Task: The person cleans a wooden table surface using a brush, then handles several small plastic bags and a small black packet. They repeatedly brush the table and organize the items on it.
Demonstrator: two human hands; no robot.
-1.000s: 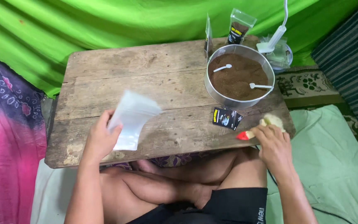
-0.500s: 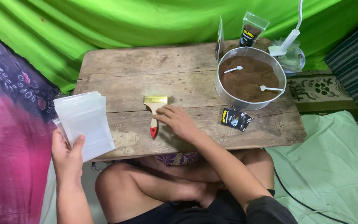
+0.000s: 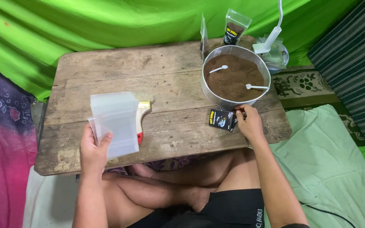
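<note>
The left hand [image 3: 93,148], raised at the near-left edge of the worn wooden table [image 3: 157,84], grips a stack of clear plastic bags [image 3: 114,122]. The right hand [image 3: 248,123] pinches small black sachets [image 3: 222,119] just below the round metal pan of brown powder [image 3: 235,77], which holds two white spoons [image 3: 219,69].

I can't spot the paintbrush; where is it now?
In the head view the paintbrush lies on the wooden table, left of centre, mostly hidden behind the clear bags held in the left hand.
</note>
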